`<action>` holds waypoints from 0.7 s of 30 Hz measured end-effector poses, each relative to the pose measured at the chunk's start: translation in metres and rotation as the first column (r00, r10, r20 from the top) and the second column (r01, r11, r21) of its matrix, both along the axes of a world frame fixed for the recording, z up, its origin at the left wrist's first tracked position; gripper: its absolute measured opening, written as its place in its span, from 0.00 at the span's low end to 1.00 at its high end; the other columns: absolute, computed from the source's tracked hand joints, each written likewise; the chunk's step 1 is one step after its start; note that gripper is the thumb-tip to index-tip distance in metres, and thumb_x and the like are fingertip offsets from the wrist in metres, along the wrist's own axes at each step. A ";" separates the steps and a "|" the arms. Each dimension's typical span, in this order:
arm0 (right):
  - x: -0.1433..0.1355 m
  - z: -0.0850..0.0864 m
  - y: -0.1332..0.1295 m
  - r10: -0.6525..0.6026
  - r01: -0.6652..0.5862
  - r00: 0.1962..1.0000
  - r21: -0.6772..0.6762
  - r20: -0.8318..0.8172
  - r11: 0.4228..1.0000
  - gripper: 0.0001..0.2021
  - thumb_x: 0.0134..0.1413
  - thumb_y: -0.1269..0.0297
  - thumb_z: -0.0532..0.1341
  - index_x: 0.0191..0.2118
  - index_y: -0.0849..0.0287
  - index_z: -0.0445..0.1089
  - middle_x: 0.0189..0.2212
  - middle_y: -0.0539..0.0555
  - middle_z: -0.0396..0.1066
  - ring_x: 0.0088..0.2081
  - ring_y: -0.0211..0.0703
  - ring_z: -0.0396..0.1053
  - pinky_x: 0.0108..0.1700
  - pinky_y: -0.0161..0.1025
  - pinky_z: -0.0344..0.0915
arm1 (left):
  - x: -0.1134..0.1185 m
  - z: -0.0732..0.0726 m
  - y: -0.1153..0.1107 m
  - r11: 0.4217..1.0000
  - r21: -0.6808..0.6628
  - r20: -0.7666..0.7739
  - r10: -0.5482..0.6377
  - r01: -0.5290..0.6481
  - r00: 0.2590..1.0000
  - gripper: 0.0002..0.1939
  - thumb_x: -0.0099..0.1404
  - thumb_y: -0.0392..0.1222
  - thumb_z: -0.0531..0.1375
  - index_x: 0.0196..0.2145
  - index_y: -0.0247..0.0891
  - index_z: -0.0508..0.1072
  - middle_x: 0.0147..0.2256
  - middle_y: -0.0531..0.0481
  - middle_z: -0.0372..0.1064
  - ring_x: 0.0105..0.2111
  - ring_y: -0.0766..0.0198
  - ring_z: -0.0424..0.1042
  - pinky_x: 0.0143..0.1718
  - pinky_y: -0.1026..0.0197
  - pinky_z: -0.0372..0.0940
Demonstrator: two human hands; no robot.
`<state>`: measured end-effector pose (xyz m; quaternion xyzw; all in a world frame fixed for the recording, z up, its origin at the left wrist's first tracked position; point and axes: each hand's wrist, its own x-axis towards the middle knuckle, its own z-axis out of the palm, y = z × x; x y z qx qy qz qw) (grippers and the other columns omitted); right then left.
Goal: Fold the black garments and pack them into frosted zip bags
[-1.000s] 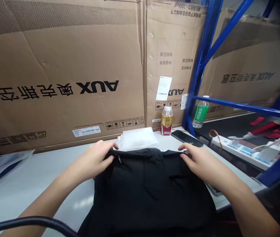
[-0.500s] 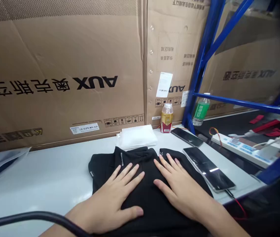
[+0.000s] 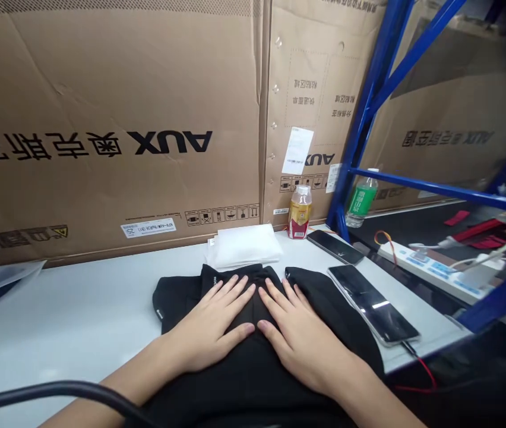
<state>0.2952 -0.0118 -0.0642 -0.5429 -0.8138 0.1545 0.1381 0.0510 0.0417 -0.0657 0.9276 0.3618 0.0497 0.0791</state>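
A black garment (image 3: 253, 380) with small white lettering near its collar lies on the white table (image 3: 79, 309). My left hand (image 3: 211, 327) rests palm down on its upper left part, fingers spread. Flat on the upper right part is my right hand (image 3: 297, 333), its fingers also apart. The two thumbs are close to each other over the middle of the cloth. Just beyond the collar lies a stack of white plastic bags (image 3: 246, 245).
Large cardboard boxes (image 3: 114, 77) stand behind the table. A drink bottle (image 3: 300, 213), two phones (image 3: 375, 306), a blue metal rack (image 3: 369, 113), a green-labelled bottle (image 3: 362, 199) and a power strip (image 3: 431, 270) are at the right. A dark cable (image 3: 66, 389) crosses the lower left.
Both hands have moved up the garment towards the collar, and the right hand has shifted left, so the thumbs are closer together. The view has shifted slightly.
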 end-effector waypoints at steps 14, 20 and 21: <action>0.017 0.005 -0.003 0.069 -0.067 0.995 0.034 -0.078 0.997 0.27 0.78 0.54 0.49 0.75 0.53 0.56 0.76 0.53 0.48 0.78 0.55 0.41 0.77 0.63 0.42 | -0.001 0.004 -0.005 1.000 0.023 0.054 -0.009 0.008 0.998 0.35 0.81 0.61 0.50 0.78 0.49 0.47 0.76 0.45 0.41 0.76 0.42 0.43 0.74 0.34 0.49; 0.018 0.010 -0.002 0.095 -0.095 0.995 0.013 -0.008 0.995 0.28 0.78 0.54 0.49 0.75 0.56 0.56 0.76 0.57 0.48 0.77 0.59 0.43 0.76 0.64 0.47 | 0.001 0.010 -0.007 1.000 -0.010 0.057 -0.010 0.011 0.998 0.35 0.81 0.60 0.50 0.77 0.45 0.49 0.76 0.41 0.42 0.76 0.42 0.43 0.73 0.31 0.49; 0.022 0.015 0.001 0.131 -0.131 0.991 0.014 -0.017 0.991 0.27 0.77 0.55 0.51 0.74 0.54 0.59 0.75 0.57 0.52 0.76 0.58 0.49 0.75 0.62 0.51 | 0.001 0.011 -0.008 1.000 -0.019 0.051 -0.005 0.006 0.999 0.35 0.81 0.60 0.50 0.77 0.45 0.49 0.76 0.41 0.42 0.76 0.42 0.43 0.73 0.31 0.49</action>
